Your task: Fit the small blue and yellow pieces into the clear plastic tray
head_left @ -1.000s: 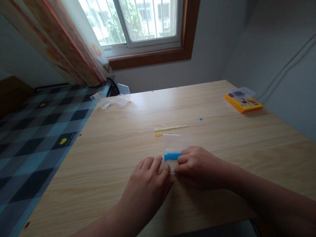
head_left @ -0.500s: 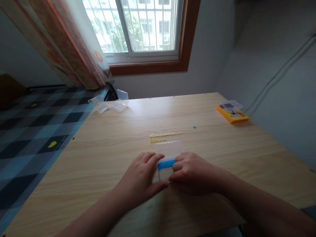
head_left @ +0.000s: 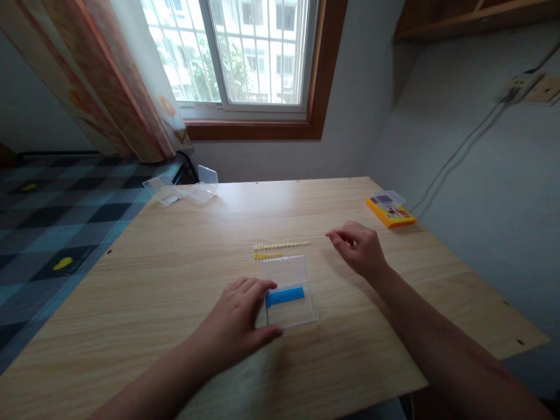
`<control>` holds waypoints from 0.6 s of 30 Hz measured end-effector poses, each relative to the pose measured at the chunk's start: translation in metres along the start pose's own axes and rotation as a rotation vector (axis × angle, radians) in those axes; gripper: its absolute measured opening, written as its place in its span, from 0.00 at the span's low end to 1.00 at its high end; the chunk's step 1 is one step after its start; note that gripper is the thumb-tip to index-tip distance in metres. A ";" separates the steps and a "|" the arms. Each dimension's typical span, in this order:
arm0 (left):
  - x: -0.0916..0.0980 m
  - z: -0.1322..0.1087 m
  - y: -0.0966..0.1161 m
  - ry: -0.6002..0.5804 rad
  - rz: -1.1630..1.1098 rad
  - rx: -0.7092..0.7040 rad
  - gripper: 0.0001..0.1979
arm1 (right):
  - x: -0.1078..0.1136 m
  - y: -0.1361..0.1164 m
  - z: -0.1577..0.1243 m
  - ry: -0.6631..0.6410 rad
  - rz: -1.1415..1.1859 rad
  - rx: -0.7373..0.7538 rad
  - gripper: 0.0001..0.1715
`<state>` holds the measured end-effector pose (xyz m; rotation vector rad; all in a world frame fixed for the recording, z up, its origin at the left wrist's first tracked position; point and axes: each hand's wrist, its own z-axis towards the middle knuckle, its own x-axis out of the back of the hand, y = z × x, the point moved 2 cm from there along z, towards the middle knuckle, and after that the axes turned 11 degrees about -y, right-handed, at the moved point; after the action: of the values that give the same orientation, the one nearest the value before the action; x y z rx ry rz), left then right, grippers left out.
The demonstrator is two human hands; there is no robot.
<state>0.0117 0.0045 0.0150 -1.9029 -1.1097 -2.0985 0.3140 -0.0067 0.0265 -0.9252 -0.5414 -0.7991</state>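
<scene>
A small clear plastic box (head_left: 292, 314) lies open on the wooden table (head_left: 166, 274), its lid (head_left: 284, 270) tipped back. A row of blue bricks (head_left: 285, 296) sits inside it. My left hand (head_left: 238, 318) grips the box's left edge, fingers on top and thumb along the front. My right hand (head_left: 357, 248) hovers further back and to the right, thumb and forefinger pinched together; I cannot see anything between them. Just behind the box lie a long pale yellow row of bricks (head_left: 282, 245) and a shorter yellow row (head_left: 268, 255).
An orange box (head_left: 391, 213) with a clear lid sits at the table's far right edge. Open clear boxes (head_left: 184, 191) lie at the far left corner. A checkered bed cover (head_left: 52, 233) is left of the table, a window and curtain behind.
My right hand has left the box and moved back and right, to where a tiny blue piece lay; that piece no longer shows. The left hand stays on the box. The camera has tilted up.
</scene>
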 end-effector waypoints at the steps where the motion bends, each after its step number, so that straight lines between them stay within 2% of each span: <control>1: 0.000 0.000 0.000 0.002 0.001 0.002 0.27 | -0.001 0.017 0.003 0.017 -0.025 -0.126 0.14; 2: 0.000 0.000 -0.001 0.004 0.003 0.001 0.27 | -0.004 0.033 0.005 0.001 -0.040 -0.251 0.13; 3: -0.001 0.000 -0.001 0.006 0.004 -0.002 0.27 | -0.007 0.046 0.006 -0.009 -0.049 -0.303 0.14; 7: -0.001 0.000 -0.002 0.011 0.000 -0.018 0.27 | -0.022 0.075 0.006 -0.076 -0.078 -0.385 0.16; 12: -0.001 0.000 -0.002 -0.020 -0.013 -0.005 0.28 | -0.027 0.084 0.004 -0.150 -0.118 -0.400 0.16; 18: -0.001 0.000 -0.001 -0.027 -0.022 0.004 0.28 | -0.027 0.084 0.006 -0.174 -0.123 -0.394 0.12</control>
<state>0.0115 0.0050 0.0136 -1.9315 -1.1439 -2.0866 0.3641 0.0380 -0.0302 -1.3426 -0.6078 -0.9616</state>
